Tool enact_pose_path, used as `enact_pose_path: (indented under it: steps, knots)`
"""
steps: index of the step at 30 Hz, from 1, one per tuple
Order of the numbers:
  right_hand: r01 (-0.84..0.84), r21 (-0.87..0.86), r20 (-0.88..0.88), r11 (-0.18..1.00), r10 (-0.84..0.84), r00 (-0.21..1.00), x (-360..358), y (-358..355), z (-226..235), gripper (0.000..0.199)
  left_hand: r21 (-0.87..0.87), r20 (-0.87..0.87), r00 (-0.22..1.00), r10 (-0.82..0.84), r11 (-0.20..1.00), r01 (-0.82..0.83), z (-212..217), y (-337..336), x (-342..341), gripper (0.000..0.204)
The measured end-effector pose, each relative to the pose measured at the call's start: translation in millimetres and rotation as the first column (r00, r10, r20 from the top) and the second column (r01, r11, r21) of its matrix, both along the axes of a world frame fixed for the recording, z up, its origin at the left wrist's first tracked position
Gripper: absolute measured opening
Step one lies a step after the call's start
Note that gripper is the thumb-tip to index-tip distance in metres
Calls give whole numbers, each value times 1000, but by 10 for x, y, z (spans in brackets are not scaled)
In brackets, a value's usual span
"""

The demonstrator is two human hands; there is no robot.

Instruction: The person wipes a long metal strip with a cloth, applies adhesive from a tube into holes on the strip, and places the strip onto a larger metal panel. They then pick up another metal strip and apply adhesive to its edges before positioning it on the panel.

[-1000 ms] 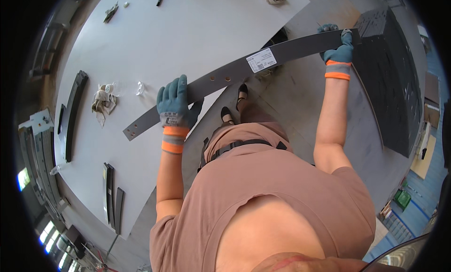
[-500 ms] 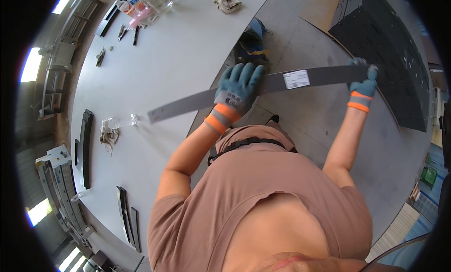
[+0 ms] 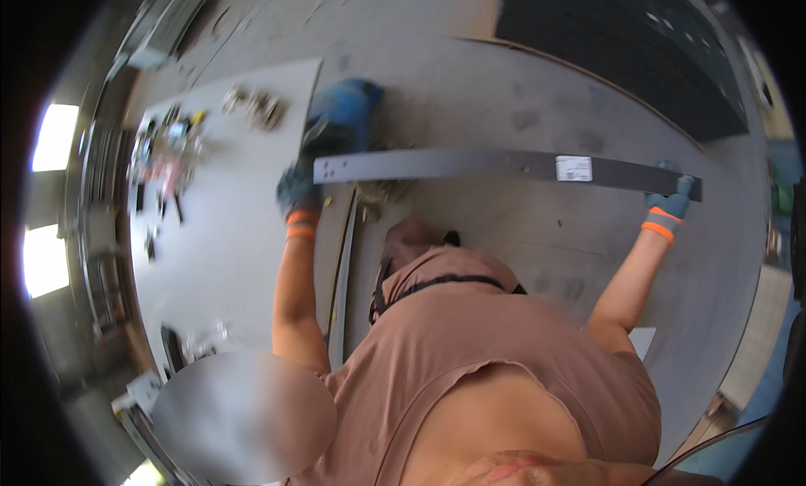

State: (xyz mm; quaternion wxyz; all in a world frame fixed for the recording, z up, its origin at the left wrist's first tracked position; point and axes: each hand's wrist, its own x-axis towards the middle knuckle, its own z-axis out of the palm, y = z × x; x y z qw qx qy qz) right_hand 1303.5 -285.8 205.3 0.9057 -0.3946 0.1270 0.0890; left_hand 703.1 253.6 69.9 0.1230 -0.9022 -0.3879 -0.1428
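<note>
Long grey strip [image 3: 495,162] with white label [image 3: 574,168], held across the scene above the floor [image 3: 470,91], right hand [image 3: 669,204] gripping its right end, left hand [image 3: 299,190] at its left end, grip too blurred to tell, pale surface [image 3: 227,259] at left

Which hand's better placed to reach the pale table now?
Left hand, probably: it appears at the edge of the pale table, by one end of the grey strip; contact is blurred. The right hand grips the strip's other end, over the floor.
</note>
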Motion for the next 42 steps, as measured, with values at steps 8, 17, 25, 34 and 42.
enact_pose_path:
  steps: [8, 17, 25, 34, 42]
  knots:
    - [243, 28, -62, 970, -241, 969, 554, 79, -186, 46, -858, 15, 118, 993, -48, 512, -359, 411, 1159, 83]
    - [307, 163, -6, 938, -310, 951, 1078, 221, -531, 46, -735, 597, 501, 626, 177, 655, -440, 1347, 2938, 32]
    - [477, 159, -49, 864, -476, 878, 1308, 89, -1015, 50, -741, 509, 470, 721, 90, 665, -462, 2008, 4740, 6]
    - [372, 214, -12, 903, -378, 926, 1651, -105, -1025, 41, -621, 231, 455, 860, -230, 749, -898, 1859, 4855, 16]
    - [265, 146, -41, 953, -262, 964, 1884, -189, -855, 22, -610, 220, 431, 875, -221, 761, -960, 1724, 4772, 20]
